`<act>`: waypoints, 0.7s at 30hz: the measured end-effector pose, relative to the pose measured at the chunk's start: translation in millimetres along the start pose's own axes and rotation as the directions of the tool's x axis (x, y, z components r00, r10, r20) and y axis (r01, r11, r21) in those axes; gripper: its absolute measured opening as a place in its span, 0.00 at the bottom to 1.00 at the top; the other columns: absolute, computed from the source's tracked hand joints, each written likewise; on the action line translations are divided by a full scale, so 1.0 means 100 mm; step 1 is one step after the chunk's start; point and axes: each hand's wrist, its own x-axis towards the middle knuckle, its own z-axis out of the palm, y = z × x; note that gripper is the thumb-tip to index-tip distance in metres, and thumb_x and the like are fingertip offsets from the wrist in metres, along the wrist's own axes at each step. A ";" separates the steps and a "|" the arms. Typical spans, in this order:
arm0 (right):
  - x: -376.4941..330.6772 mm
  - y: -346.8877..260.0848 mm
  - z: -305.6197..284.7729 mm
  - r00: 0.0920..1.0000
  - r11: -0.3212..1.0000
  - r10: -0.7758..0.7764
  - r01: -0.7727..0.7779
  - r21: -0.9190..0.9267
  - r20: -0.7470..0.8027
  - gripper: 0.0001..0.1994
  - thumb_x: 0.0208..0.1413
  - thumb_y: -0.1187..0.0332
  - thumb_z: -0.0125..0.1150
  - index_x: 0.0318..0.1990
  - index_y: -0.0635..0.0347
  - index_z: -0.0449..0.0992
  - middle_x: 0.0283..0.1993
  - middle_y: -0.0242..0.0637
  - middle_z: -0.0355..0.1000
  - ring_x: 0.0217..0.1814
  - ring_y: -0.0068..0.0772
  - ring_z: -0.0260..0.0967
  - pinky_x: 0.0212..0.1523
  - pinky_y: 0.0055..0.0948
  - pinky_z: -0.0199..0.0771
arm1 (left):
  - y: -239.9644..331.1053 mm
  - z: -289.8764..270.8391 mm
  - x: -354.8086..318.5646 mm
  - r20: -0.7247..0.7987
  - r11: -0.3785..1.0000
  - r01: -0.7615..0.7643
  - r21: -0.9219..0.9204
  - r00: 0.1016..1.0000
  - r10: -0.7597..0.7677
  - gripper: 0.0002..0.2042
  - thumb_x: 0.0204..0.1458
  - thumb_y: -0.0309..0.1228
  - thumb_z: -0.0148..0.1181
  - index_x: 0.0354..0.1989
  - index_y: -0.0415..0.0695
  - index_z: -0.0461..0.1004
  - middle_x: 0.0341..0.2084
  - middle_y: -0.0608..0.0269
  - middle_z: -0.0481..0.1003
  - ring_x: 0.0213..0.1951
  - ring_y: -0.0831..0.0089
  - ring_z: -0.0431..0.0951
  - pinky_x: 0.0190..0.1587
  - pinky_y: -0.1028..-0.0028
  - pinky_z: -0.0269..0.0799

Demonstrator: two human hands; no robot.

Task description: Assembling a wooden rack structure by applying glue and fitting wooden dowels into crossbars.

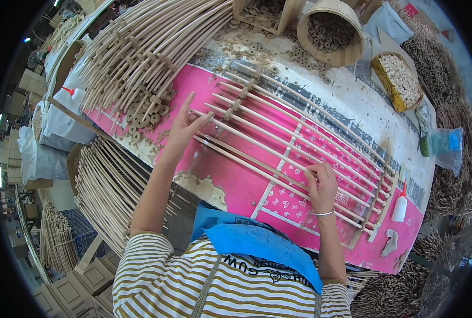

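Note:
Several pale wooden rods [246,165] lie side by side, slanting across the pink table sheet. Small wooden rings [228,113] sit along their upper left ends, and a slotted wooden rack [376,204] takes their lower right ends. My left hand [182,132] is at the left ends of the rods, index finger stretched out and thumb apart from it. Its thumb tip is near a ring on one rod. Farther right, my right hand [323,185] has its fingers bent and pinched on a rod; the exact contact is partly hidden beneath the fingers.
At the back left is a large heap of ringed rods [135,63]. Loose rings surround a wooden bucket [334,32] at the back. A yellow box [398,79] holds small pale pieces. A white glue bottle [399,208] with a red tip stands at the right, near a crumpled whitish piece [390,243].

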 end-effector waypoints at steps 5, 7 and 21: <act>0.00 0.20 0.03 0.994 0.977 -0.107 0.103 -0.189 -0.013 0.06 0.57 0.69 0.68 0.41 0.57 0.81 0.38 0.41 0.76 0.43 0.47 0.75 0.44 0.44 0.74 | 0.09 0.11 0.00 0.026 0.995 -0.039 0.092 0.999 0.037 0.38 0.64 0.35 0.66 0.80 0.46 0.53 0.46 0.62 0.80 0.48 0.77 0.79 0.50 0.75 0.74; 0.06 0.05 0.02 0.995 0.990 -0.096 0.093 -0.107 -0.022 0.07 0.56 0.68 0.70 0.39 0.58 0.80 0.37 0.40 0.75 0.41 0.46 0.74 0.42 0.42 0.73 | 0.07 0.05 -0.06 0.003 0.995 -0.090 0.045 0.996 0.090 0.40 0.63 0.32 0.65 0.80 0.46 0.51 0.39 0.68 0.79 0.43 0.79 0.79 0.43 0.79 0.70; 0.02 0.24 0.14 0.989 0.968 -0.079 0.046 -0.246 -0.126 0.06 0.59 0.64 0.67 0.36 0.55 0.80 0.35 0.34 0.72 0.40 0.40 0.71 0.41 0.42 0.68 | -0.02 0.21 0.03 0.046 0.997 -0.029 0.078 0.999 0.025 0.39 0.64 0.29 0.65 0.81 0.47 0.50 0.42 0.68 0.82 0.39 0.84 0.77 0.40 0.81 0.67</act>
